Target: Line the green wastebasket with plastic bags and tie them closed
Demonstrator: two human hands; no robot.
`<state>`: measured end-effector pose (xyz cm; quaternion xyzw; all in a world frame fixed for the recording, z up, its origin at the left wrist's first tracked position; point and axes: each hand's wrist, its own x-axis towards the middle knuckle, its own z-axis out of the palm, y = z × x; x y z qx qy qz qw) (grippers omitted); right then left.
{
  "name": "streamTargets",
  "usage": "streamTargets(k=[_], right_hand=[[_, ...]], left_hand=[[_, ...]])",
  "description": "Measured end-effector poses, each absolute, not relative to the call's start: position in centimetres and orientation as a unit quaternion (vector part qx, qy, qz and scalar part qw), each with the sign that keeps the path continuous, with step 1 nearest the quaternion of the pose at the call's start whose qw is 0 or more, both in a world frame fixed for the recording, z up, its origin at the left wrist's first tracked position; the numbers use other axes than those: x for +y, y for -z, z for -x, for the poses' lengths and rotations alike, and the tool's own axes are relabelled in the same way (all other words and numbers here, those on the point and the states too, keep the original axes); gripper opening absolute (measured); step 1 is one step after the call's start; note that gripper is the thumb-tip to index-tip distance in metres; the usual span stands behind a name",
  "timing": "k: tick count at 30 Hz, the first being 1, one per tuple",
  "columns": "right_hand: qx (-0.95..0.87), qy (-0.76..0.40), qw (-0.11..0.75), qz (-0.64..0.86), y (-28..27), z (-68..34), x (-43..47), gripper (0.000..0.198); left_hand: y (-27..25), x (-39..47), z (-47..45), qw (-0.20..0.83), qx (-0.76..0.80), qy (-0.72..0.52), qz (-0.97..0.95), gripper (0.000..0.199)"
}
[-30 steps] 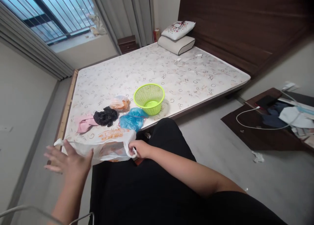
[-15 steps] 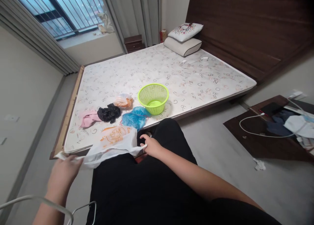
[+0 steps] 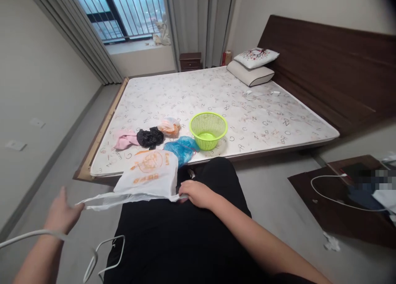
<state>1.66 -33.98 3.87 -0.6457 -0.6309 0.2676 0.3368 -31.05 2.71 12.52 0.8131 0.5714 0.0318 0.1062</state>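
A white plastic bag with orange print lies stretched across my lap, its upper part on the mattress edge. My right hand is closed on the bag's right handle, near my knee. At the far left, my left hand has the tip of the other handle at its thumb, pulling it taut. Its index finger points up; the remaining fingers are blurred. Beyond the bag lie a blue plastic bag, a crumpled black bag, a pink one and an orange-and-white bag. A green plastic basket stands beside them.
The mattress has two pillows near the dark headboard. A white cable loops across the lower left. To the right stands a low brown table with cloths and a cable. Crumpled tissue lies on the floor.
My left hand has moved outward to the left, and the bag is now spread flatter with its print showing. My right hand still grips its handle. The view has shifted left and up.
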Motion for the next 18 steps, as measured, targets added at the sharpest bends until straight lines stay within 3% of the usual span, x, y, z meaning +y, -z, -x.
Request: streamTargets(k=[3, 5, 7, 12, 14, 18], right_hand=[[-0.574, -0.332, 0.325, 0.674, -3.3, 0.0, -33.7, 0.009], [-0.509, -0.353, 0.343, 0.706, -2.6, 1.0, -33.0, 0.031], [-0.433, -0.359, 0.361, 0.744, -1.5, 1.5, -31.7, 0.056], [-0.28, -0.366, 0.368, 0.808, 1.8, 0.8, -27.7, 0.093], [-0.271, -0.381, 0.35, 0.812, 2.8, 0.0, -26.7, 0.084], [-0.314, -0.423, 0.316, 0.789, 3.0, -1.3, -25.5, 0.022]], left_hand=[[-10.2, 2.3, 31.8, 0.178, 0.465, 0.002, -0.868, 0.084], [-9.1, 0.4, 30.8, 0.239, 0.405, 0.05, -0.881, 0.072], [-8.3, -1.8, 29.0, 0.281, 0.376, 0.079, -0.88, 0.075], [-6.3, -5.3, 25.5, 0.238, 0.386, 0.106, -0.885, 0.081], [-5.4, -5.6, 25.2, 0.208, 0.412, 0.101, -0.882, 0.068], [-4.8, -5.0, 25.1, 0.22, 0.456, 0.133, -0.852, 0.039]])
